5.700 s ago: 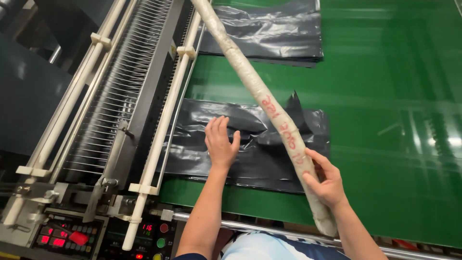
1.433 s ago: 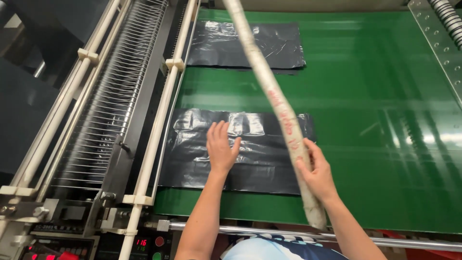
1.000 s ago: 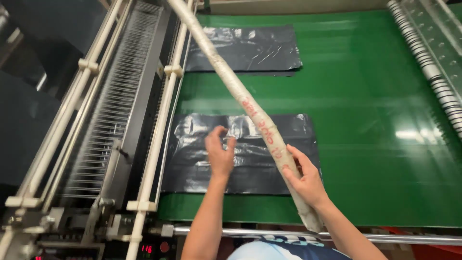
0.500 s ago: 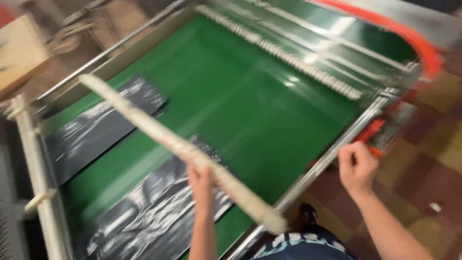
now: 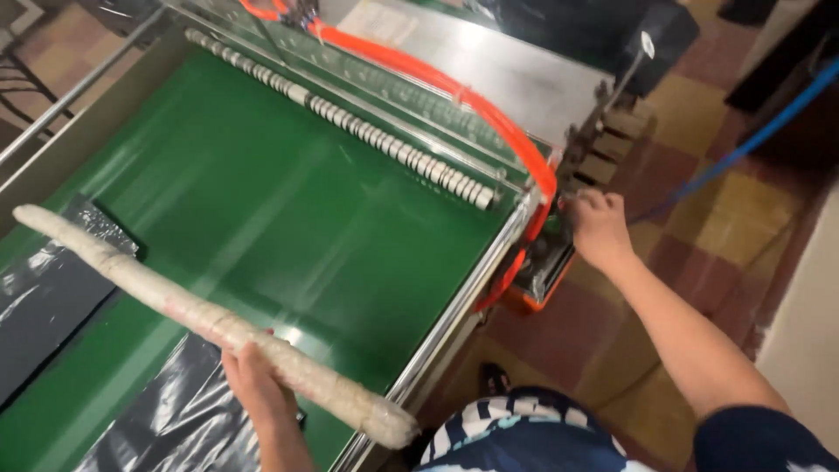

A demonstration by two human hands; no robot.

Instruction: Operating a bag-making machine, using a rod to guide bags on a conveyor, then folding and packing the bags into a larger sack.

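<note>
The left hand [image 5: 253, 385], low in the frame, grips a long white wrapped stick [image 5: 201, 319] that slants from the left edge down to the lower middle, over the green belt [image 5: 306, 201]. Black plastic bags [image 5: 166, 419] lie flat on the belt beneath it, lower left. The right hand [image 5: 599, 229], right of centre, rests with fingers curled on an orange-edged control box [image 5: 542, 267] at the machine's corner, apparently working a control. Next, the stick likely needs both hands again.
</note>
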